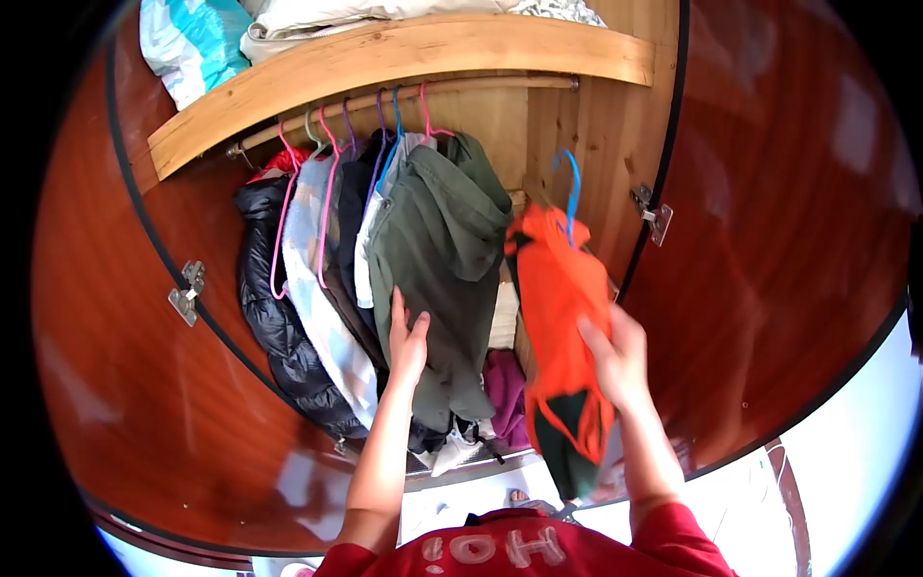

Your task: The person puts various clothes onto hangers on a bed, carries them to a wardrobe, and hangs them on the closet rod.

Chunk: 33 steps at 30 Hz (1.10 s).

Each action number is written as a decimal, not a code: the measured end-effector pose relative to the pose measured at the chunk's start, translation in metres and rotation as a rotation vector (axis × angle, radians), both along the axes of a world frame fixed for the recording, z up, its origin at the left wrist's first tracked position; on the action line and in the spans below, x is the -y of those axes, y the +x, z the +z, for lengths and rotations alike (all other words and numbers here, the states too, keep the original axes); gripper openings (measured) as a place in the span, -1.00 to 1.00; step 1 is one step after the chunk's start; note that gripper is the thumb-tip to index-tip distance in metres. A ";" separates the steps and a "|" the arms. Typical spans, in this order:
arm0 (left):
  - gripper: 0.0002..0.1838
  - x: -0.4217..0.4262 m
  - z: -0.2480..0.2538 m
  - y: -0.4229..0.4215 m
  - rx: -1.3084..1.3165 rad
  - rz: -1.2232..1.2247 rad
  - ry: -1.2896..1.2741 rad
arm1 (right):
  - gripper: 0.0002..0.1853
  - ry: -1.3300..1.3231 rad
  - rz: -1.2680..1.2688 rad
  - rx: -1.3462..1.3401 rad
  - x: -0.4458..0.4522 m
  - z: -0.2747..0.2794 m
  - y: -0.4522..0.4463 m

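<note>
My right hand is closed on the side of an orange garment with dark green cloth at its lower end. A blue hanger rises from the garment's top, its hook away from the rod. My left hand touches a dark green garment on the wardrobe rod, its thumb and a finger spread apart. Left of it hang a light patterned garment, a black puffy jacket and several others on pink, purple and blue hangers.
Two glossy brown doors stand open with metal hinges. Folded fabric and a blue and white bag lie on the shelf above a wooden board. Purple cloth is at the wardrobe bottom.
</note>
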<state>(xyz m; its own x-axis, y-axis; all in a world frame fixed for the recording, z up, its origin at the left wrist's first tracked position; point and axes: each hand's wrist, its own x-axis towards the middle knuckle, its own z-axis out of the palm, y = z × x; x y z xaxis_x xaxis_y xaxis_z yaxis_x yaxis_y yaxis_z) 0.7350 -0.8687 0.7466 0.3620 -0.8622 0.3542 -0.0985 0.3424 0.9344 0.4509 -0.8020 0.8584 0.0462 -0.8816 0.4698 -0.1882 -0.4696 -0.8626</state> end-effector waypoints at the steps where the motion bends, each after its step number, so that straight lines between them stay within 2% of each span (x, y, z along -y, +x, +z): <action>1: -0.25 -0.002 -0.004 0.000 0.008 -0.001 0.017 | -0.75 -0.149 -0.031 -0.008 0.027 0.007 0.014; 2: -0.24 -0.004 -0.007 0.000 0.017 -0.001 0.034 | -0.75 -0.297 -0.061 -0.014 0.057 0.012 0.028; 6: -0.22 -0.026 -0.006 -0.008 0.126 0.044 0.076 | -0.75 -0.456 -0.275 -0.202 0.165 0.044 0.081; 8: -0.23 -0.033 -0.014 -0.009 0.159 0.058 0.073 | -0.74 -0.407 -0.287 -0.217 0.201 0.060 0.106; 10: -0.24 -0.045 -0.013 -0.018 0.071 0.056 0.075 | -0.74 -0.363 -0.265 -0.284 0.222 0.072 0.124; 12: -0.26 -0.053 -0.020 -0.020 0.130 0.071 0.082 | -0.73 -0.309 -0.293 -0.476 0.248 0.066 0.145; 14: -0.28 -0.063 -0.023 -0.027 0.094 0.067 0.092 | -0.72 -0.319 -0.224 -0.517 0.271 0.046 0.160; 16: -0.31 -0.075 -0.018 -0.034 0.069 0.067 0.102 | -0.68 -0.190 -0.194 -0.437 0.260 0.027 0.170; 18: -0.36 -0.087 -0.010 -0.042 0.051 0.078 0.091 | -0.57 -0.249 -0.133 -0.288 0.234 0.008 0.173; 20: -0.36 -0.094 -0.017 -0.043 -0.002 0.120 0.078 | -0.48 -0.419 -0.185 -0.175 0.205 -0.024 0.181; 24: -0.38 -0.116 -0.021 -0.046 -0.073 0.226 0.048 | -0.46 -0.471 0.064 0.029 0.110 -0.088 0.185; 28: -0.38 -0.158 -0.044 -0.042 -0.164 0.386 0.011 | -0.53 -0.461 0.496 0.012 0.012 -0.153 0.174; 30: -0.40 -0.188 -0.057 -0.039 -0.207 0.503 0.026 | -0.56 -0.328 0.787 -0.049 -0.029 -0.173 0.172; 33: -0.45 -0.244 -0.063 -0.048 -0.294 0.649 0.109 | -0.50 -0.196 1.069 -0.187 -0.081 -0.203 0.175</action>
